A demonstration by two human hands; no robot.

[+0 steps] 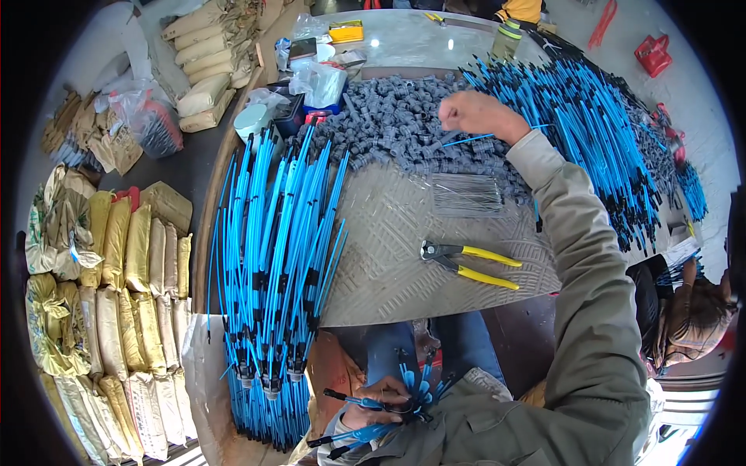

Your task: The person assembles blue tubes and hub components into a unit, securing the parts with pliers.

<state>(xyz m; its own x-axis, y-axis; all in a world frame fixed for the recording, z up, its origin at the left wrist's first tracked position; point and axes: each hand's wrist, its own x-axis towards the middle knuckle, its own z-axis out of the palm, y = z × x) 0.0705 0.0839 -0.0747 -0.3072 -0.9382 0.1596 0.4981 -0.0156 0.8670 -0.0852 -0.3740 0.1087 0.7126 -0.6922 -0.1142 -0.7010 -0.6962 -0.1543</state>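
- The right hand (475, 113) is reaching far across the tabletop (388, 256) to the heap of small grey plastic fittings (396, 124), its fingers curled and closing on one grey fitting (446, 140) at the heap's near edge.
- A single thin blue rod (497, 136) is running out from under that hand toward the right; whether the fingers are also pinching it is hard to make out, since the knuckles are covering the grip.
- The left hand (381, 404) is sitting low by the person's lap, fingers wrapped around a bundle of blue rods with black ends (404, 396); the rod tips are fanning out above the fist, while the lower part of the bundle is being hidden by the hand and the jacket sleeve.
- A pair of yellow-handled pliers (466, 264) is lying loose on the patterned metal tabletop, well apart from both hands, jaws pointing left.
- A small sheaf of thin metal wires (466, 194) is lying between the pliers and the grey heap, just beside the right forearm.
- A large stack of finished blue rods (276, 287) is draping over the tabletop's left edge, its lower ends hanging down out of clear sight.
- Another big pile of blue rods (598, 132) is spreading along the far right; its far end is blurring into the curved rim.
- Filled sacks (132, 295) are standing on the floor at left.
- Another person (691, 311) is showing at the right edge, mostly cut off.
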